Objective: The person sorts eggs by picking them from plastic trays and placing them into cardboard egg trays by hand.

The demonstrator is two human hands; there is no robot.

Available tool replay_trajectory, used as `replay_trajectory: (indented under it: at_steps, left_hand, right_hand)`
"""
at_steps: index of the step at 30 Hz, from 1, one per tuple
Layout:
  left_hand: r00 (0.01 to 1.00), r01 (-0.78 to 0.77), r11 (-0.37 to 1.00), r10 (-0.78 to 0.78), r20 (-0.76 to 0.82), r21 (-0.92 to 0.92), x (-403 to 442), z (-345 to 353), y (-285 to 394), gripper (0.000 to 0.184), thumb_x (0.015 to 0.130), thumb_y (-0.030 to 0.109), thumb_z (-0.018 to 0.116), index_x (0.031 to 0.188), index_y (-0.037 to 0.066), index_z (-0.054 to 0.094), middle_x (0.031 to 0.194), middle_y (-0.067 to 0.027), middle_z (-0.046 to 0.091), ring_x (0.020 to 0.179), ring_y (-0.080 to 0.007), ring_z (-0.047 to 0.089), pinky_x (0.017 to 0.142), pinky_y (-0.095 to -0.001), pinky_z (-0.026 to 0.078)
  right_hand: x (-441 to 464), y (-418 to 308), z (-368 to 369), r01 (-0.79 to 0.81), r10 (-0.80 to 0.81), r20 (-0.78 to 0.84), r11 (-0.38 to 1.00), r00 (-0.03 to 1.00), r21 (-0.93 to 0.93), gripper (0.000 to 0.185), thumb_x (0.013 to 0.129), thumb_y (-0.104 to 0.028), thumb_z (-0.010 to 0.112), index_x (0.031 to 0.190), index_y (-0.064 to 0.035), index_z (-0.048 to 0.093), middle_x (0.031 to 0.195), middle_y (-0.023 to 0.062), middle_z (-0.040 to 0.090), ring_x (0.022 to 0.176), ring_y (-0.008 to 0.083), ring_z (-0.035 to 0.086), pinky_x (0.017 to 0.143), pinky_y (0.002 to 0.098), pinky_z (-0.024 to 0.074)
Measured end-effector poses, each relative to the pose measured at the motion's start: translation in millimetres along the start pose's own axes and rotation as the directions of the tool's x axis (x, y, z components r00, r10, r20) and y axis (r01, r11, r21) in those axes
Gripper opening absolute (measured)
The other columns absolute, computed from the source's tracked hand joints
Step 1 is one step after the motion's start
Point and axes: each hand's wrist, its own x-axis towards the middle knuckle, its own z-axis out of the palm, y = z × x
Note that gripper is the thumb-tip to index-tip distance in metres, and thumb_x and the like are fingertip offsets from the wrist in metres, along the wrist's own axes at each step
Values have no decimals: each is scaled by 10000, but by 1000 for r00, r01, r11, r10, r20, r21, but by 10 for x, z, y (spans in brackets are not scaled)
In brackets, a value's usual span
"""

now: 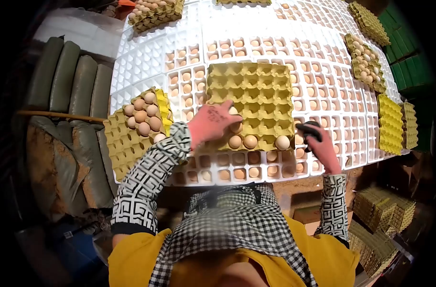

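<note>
A yellow pulp egg tray [249, 95] lies in front of me on white foam trays [218, 182] of eggs. My left hand [212, 122], in a pink glove, reaches over the pulp tray's left side, its fingers closed at an egg [236, 126]. Three more eggs sit in the tray's nearest row, one of them at the right corner [282, 142]. My right hand [319, 143], gloved in pink, is right of the tray, its fingers round a small black object [311, 128] above the foam cells. What that object is cannot be made out.
At the left is another pulp tray [120, 138] with several eggs. More pulp trays stand at the far left and right edges, one bright yellow [391, 124]. Filled sacks [79, 88] lie beyond the left edge; stacked pulp trays [382, 208] are at the lower right.
</note>
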Motion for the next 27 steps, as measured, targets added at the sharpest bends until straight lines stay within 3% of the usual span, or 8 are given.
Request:
replay_trajectory:
  at_steps: [3, 8, 12, 13, 15, 18, 20, 27]
  left_hand:
    - [992, -9, 995, -4, 128, 96, 206, 73, 99, 260, 911, 180, 547, 1154, 140, 628, 1131, -166, 579, 798, -219, 652, 650, -341, 532]
    - [987, -121, 843, 157, -25, 525, 353, 359, 145, 222, 867, 109, 547, 956, -6, 713, 1278, -275, 584, 906, -268, 665, 566, -381, 497]
    - [987, -142, 649, 154, 53, 748, 299, 457, 106, 347, 849, 130, 573, 1124, -58, 671, 1217, -275, 609, 860, -270, 645, 564, -374, 477]
    - [995, -32, 965, 55, -79, 260, 373, 736, -61, 395, 847, 191, 605, 1168, -34, 655, 1206, -247, 609, 864, -267, 640, 590, -367, 487]
    - [999, -9, 925, 21, 26, -379, 337, 798, -115, 505, 842, 330, 657, 1249, 33, 625, 1227, -199, 588, 900, -266, 635, 672, -347, 507]
    - [989, 64, 975, -33, 147, -212, 51, -190, -366, 567, 818, 515, 696, 1219, 116, 661, 1325, -156, 521, 1020, -281, 627, 826, -323, 520]
    - [1000, 18, 823, -7, 21, -568, -191, -355, -707, 544, 828, 529, 682, 1145, 88, 693, 1298, -159, 534, 1051, -285, 630, 897, -351, 508]
    - [960, -84, 278, -235, -153, -957, -1149, -535, -1983, 381, 841, 119, 704, 1171, -58, 634, 1231, -85, 595, 1008, -148, 626, 828, -269, 521]
  right_hand:
    - [-93, 113, 463, 345, -556, 64, 417, 829, -841, 471, 713, -196, 772, 1167, -256, 661, 1290, 172, 532, 1026, 354, 584, 707, 425, 538]
    - [-31, -237, 713, 188, -339, 49, 391, 940, -901, 460, 651, -216, 816, 1094, -201, 692, 1222, 140, 532, 1054, 373, 569, 746, 433, 545]
    - [114, 228, 353, 430, -512, -139, 816, 848, -385, 470, 719, -127, 805, 1161, -40, 669, 1143, 114, 610, 846, 179, 669, 676, 285, 549]
    - [70, 72, 365, 263, -303, -221, 945, 927, -192, 478, 736, -117, 780, 1185, -16, 654, 1107, 97, 636, 809, 157, 657, 650, 272, 542]
    - [-159, -259, 373, 33, 27, -331, 984, 943, 175, 484, 773, -109, 732, 1228, 17, 626, 1031, 73, 677, 737, 117, 626, 600, 246, 524]
    - [23, -483, 625, 118, 64, -424, 913, 903, 390, 448, 825, -143, 686, 1238, 18, 625, 951, 42, 683, 664, 79, 574, 538, 214, 481]
    - [176, -540, 702, 24, 123, -369, 929, 921, 370, 425, 830, -127, 673, 1234, 0, 637, 909, 12, 665, 658, 68, 558, 519, 222, 483]
    - [350, -636, 856, -15, 77, -430, 989, 900, 144, 445, 790, -57, 712, 1218, 21, 624, 1020, 48, 695, 864, 114, 633, 749, 249, 514]
